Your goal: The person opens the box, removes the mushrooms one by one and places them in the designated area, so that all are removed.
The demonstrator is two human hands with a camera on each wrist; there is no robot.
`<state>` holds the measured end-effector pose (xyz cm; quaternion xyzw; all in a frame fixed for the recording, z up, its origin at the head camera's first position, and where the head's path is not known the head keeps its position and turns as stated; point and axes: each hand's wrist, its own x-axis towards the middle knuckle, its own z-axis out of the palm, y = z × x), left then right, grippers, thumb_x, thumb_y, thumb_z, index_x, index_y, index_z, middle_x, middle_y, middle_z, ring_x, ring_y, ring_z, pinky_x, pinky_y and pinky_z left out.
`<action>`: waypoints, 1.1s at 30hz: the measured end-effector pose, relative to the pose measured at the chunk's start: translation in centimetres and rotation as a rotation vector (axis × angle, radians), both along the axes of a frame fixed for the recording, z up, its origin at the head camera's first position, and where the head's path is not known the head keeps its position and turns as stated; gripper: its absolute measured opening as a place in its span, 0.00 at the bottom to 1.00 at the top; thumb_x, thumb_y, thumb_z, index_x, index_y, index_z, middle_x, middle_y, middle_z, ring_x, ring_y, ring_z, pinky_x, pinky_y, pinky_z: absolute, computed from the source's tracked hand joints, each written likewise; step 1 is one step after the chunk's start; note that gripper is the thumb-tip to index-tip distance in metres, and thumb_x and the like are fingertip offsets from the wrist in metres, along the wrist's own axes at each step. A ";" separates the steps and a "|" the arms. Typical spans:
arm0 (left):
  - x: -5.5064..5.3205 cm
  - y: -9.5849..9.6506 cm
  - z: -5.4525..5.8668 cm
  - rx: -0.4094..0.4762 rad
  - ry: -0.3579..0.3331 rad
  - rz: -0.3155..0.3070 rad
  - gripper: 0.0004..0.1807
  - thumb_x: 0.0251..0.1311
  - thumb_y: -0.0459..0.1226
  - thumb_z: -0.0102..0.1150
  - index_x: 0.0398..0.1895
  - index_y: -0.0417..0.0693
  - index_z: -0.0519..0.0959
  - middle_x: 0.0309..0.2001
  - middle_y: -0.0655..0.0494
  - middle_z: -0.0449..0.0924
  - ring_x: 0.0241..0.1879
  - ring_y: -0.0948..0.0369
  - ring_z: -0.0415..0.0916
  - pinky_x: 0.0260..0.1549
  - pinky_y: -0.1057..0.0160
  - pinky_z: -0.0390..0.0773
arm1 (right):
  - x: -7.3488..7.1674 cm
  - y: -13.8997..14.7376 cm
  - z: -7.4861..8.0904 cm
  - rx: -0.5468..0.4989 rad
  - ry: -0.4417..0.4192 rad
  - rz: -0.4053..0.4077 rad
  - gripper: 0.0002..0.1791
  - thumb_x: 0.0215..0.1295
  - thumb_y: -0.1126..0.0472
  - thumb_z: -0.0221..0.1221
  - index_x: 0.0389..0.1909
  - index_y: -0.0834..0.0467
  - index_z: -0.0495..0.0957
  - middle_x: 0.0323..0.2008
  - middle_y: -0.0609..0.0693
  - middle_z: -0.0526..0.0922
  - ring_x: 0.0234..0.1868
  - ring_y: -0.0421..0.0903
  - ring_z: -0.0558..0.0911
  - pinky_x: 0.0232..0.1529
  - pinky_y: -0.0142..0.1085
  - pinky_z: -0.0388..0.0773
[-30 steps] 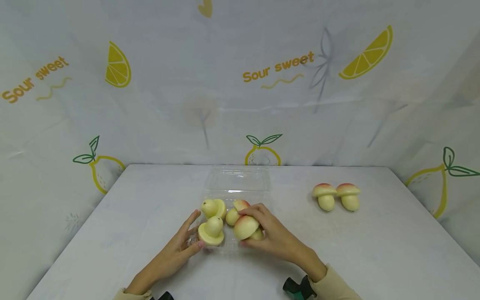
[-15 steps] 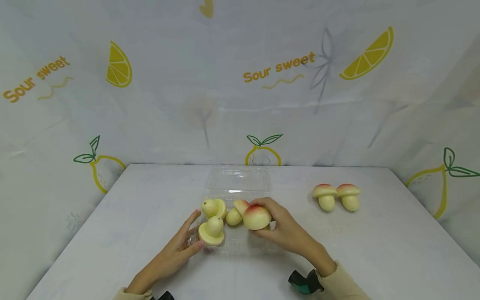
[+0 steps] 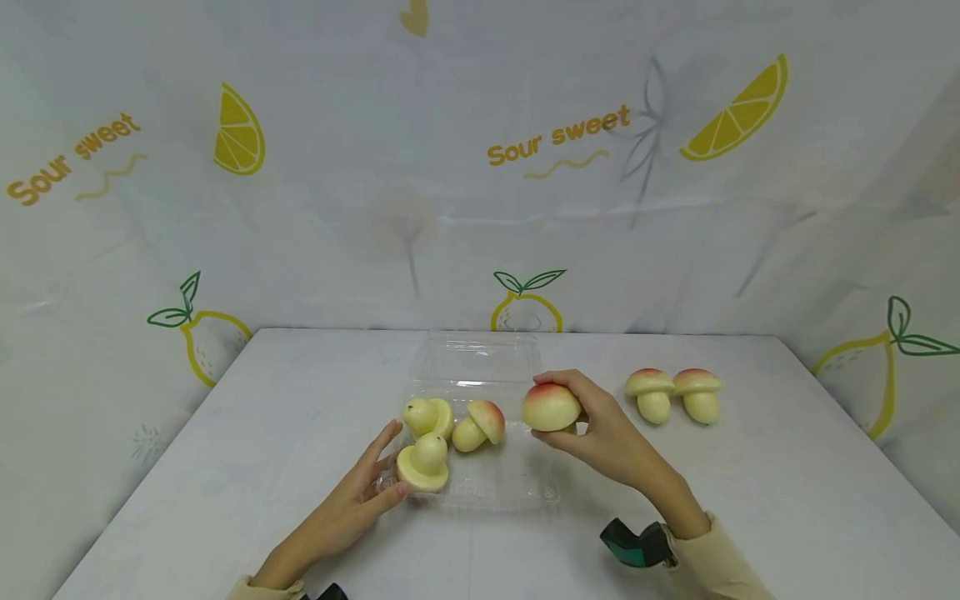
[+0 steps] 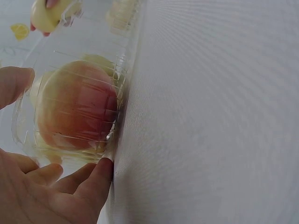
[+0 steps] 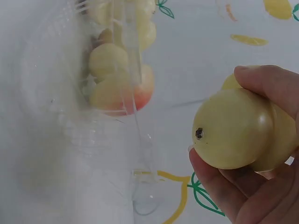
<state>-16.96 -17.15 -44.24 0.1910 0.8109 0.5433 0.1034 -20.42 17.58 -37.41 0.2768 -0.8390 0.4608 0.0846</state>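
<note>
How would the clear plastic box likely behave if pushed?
The clear plastic box is probably light and bendy, looking thin and see-through. It would likely slide rather than tip, being low and wide. The mushroom-shaped pieces inside might roll, since they look rounded.

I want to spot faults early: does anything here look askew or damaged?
Slightly askew: the three mushrooms in the clear box point different ways, unlike the aligned pair on the table. No spill or damage stands out.

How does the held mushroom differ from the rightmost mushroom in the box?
The held mushroom is up in the right grip; the boxed mushroom lies tilted. In the head view, the held one's stem is mostly hidden; the boxed one's shows. Both have red-tinged caps.
</note>
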 end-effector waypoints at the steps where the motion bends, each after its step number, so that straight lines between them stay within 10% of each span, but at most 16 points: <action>1: 0.0 0.0 0.0 -0.004 0.000 0.001 0.44 0.72 0.41 0.53 0.81 0.49 0.37 0.81 0.43 0.35 0.74 0.31 0.49 0.65 0.32 0.64 | 0.0 0.2 0.1 0.001 -0.004 -0.003 0.33 0.53 0.66 0.73 0.60 0.54 0.72 0.53 0.49 0.80 0.46 0.37 0.80 0.43 0.30 0.81; 23: 0.0 0.0 -0.1 -0.008 -0.007 0.004 0.44 0.72 0.42 0.53 0.81 0.50 0.37 0.81 0.44 0.35 0.74 0.31 0.49 0.65 0.30 0.61 | -0.7 5.4 1.9 0.024 -0.050 -0.146 0.32 0.58 0.64 0.70 0.63 0.52 0.70 0.55 0.50 0.79 0.43 0.35 0.81 0.41 0.29 0.80; 33: 0.0 0.0 0.0 -0.011 -0.019 0.014 0.45 0.72 0.42 0.54 0.81 0.52 0.37 0.81 0.46 0.36 0.74 0.33 0.50 0.62 0.46 0.75 | -0.6 7.6 2.7 0.064 -0.075 -0.230 0.33 0.62 0.61 0.68 0.67 0.53 0.67 0.56 0.53 0.76 0.42 0.34 0.80 0.36 0.30 0.81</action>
